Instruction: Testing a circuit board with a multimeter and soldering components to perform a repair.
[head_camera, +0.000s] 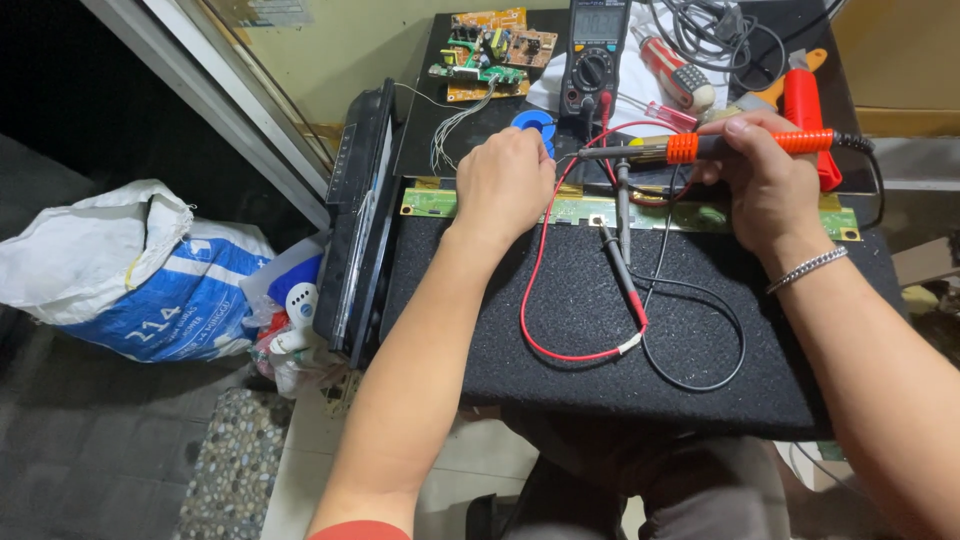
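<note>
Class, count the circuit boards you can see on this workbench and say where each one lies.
2. An orange circuit board lies at the back left, beside the multimeter. A long green circuit board stretches across the mat's far edge. Others may be hidden.

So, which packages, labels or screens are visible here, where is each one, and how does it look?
Grey rectangular screen of the black multimeter: top centre, behind the hands.
White and blue woven plastic sack: on the floor at left, bulging, with blue print.
White paper sign: top left on the wall, partly cut off.
</note>
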